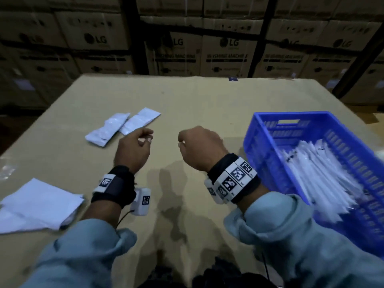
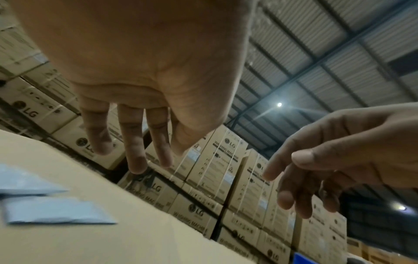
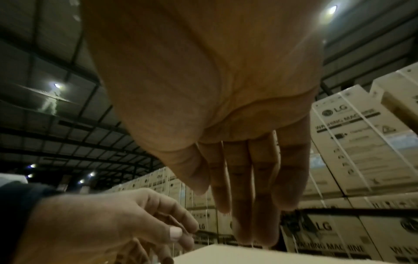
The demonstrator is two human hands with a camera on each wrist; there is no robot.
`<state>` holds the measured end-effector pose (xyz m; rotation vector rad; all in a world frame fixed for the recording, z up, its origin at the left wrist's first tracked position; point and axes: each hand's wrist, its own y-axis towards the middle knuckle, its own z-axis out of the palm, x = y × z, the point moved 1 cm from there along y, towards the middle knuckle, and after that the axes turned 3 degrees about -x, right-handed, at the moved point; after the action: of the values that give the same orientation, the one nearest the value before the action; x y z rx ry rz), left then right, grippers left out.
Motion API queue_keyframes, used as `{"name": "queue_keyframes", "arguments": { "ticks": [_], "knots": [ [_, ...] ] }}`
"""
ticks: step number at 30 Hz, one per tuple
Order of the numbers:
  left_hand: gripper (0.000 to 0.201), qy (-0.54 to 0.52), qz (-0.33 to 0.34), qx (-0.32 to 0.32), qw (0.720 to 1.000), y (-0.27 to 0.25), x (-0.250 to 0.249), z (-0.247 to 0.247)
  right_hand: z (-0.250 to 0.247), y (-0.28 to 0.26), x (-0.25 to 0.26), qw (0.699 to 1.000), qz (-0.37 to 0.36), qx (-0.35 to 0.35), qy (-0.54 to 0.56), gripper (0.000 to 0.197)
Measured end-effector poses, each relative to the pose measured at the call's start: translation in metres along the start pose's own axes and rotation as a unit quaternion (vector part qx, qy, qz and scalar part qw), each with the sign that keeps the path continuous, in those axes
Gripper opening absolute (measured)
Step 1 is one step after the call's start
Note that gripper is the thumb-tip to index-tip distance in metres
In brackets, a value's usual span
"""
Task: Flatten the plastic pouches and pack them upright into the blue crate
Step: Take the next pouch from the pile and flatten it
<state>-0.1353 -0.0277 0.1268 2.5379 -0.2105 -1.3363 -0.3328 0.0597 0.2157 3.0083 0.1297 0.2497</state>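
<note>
Two white plastic pouches lie flat on the cardboard table top, left of centre; their corners show in the left wrist view as pale blue shapes. The blue crate stands at the right with several white pouches packed on edge inside. My left hand hovers just right of the loose pouches, fingers relaxed, holding nothing. My right hand hangs over the middle of the table, left of the crate, fingers loosely extended and empty.
A stack of white sheets or pouches lies at the near left edge. Stacked LG washing machine cartons form a wall behind the table. A small blue item sits at the table's far edge.
</note>
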Motion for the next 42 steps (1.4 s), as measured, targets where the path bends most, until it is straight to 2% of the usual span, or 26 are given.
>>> {"name": "queue_keyframes", "arguments": {
  "ticks": [3, 6, 11, 15, 19, 22, 25, 27, 29, 32, 34, 36, 38, 42],
  "knots": [
    [0.020, 0.033, -0.024, 0.042, 0.998, 0.022, 0.070, -0.027, 0.044, 0.042, 0.043, 0.999, 0.010, 0.043, 0.025, 0.027],
    [0.027, 0.118, -0.061, 0.078, 0.988, 0.044, 0.129, -0.054, 0.087, 0.082, 0.081, 0.995, 0.012, 0.090, 0.047, 0.028],
    [0.043, 0.226, -0.090, 0.098, 0.965, 0.086, 0.193, -0.082, 0.149, 0.140, 0.121, 0.987, 0.002, 0.151, 0.056, 0.030],
    [0.050, 0.254, -0.086, 0.120, 0.956, 0.123, 0.224, -0.076, 0.195, 0.173, 0.124, 0.980, 0.023, 0.197, 0.017, 0.035],
    [0.053, 0.301, -0.056, 0.125, 0.944, 0.161, 0.242, -0.057, 0.236, 0.183, 0.109, 0.969, 0.053, 0.240, -0.026, 0.037],
    [0.076, 0.348, -0.045, 0.115, 0.929, 0.189, 0.257, -0.042, 0.252, 0.187, 0.100, 0.977, 0.035, 0.205, -0.043, 0.038],
    [0.103, 0.371, -0.060, 0.142, 0.916, 0.207, 0.277, -0.024, 0.258, 0.185, 0.093, 0.981, 0.017, 0.181, -0.061, 0.037],
    [0.096, 0.348, -0.084, 0.144, 0.922, 0.208, 0.289, -0.014, 0.261, 0.178, 0.093, 0.984, 0.012, 0.163, -0.067, 0.039],
    [0.084, 0.329, -0.084, 0.118, 0.933, 0.204, 0.293, -0.009, 0.266, 0.172, 0.094, 0.985, 0.010, 0.151, -0.079, 0.041],
    [0.079, 0.320, -0.093, 0.121, 0.935, 0.188, 0.282, -0.012, 0.270, 0.163, 0.092, 0.987, 0.004, 0.142, -0.081, 0.042],
    [0.077, 0.258, -0.109, 0.126, 0.952, 0.170, 0.265, -0.021, 0.265, 0.156, 0.090, 0.986, 0.021, 0.163, -0.025, 0.049],
    [0.074, 0.132, -0.125, 0.138, 0.974, 0.146, 0.239, -0.034, 0.251, 0.144, 0.089, 0.982, 0.061, 0.168, 0.058, 0.062],
    [0.070, 0.027, -0.134, 0.181, 0.974, 0.119, 0.211, -0.049, 0.234, 0.125, 0.091, 0.984, 0.074, 0.122, 0.110, 0.075],
    [0.044, -0.035, -0.154, 0.265, 0.951, 0.070, 0.174, -0.072, 0.208, 0.083, 0.088, 0.990, 0.064, -0.017, 0.122, 0.089]
  ]
}}
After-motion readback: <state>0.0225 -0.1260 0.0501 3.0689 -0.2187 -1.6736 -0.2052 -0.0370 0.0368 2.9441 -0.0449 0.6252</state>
